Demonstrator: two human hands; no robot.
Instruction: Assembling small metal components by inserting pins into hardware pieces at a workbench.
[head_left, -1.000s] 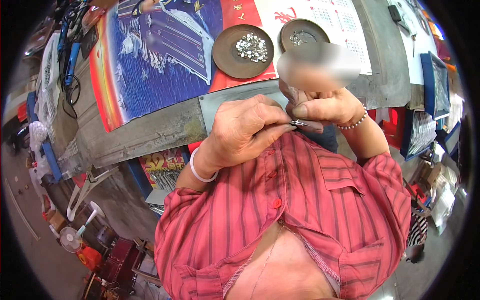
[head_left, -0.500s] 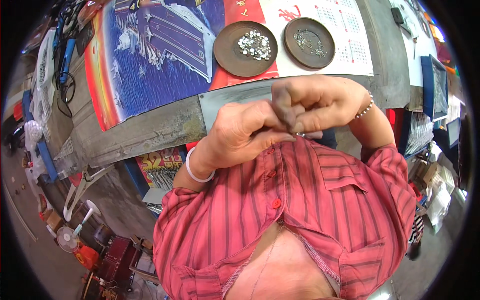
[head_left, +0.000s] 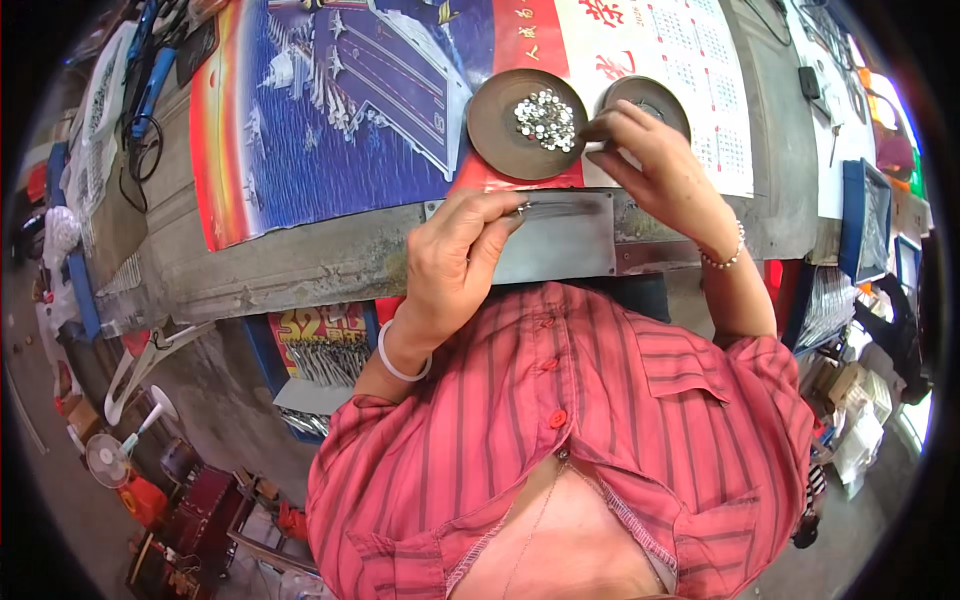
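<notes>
My left hand [head_left: 452,252] is above the table's front edge, its thumb and index finger pinched on a small shiny metal piece [head_left: 522,208]. A brown round dish [head_left: 492,148] holds a heap of small silvery round pieces [head_left: 546,120]. At its right rim hover the fingertips of my right hand [head_left: 662,168], thumb apart from the other fingers, with nothing seen between them. That hand partly covers a second brown dish [head_left: 678,104], so most of its contents are hidden. A grey metal plate [head_left: 565,240] lies at the table edge beneath my hands.
A poster with a ship [head_left: 330,150] and a printed calendar [head_left: 715,130] cover the tabletop. Blue-handled tools [head_left: 153,88] with a black cord lie at the far left. A blue tray [head_left: 868,215] is at the right. Below the table edge sits a bin of thin metal parts [head_left: 325,365].
My hands were together near my chest and have separated. The right moved forward to the dishes; the left moved forward over the table edge, still pinching. The view has shifted slightly.
</notes>
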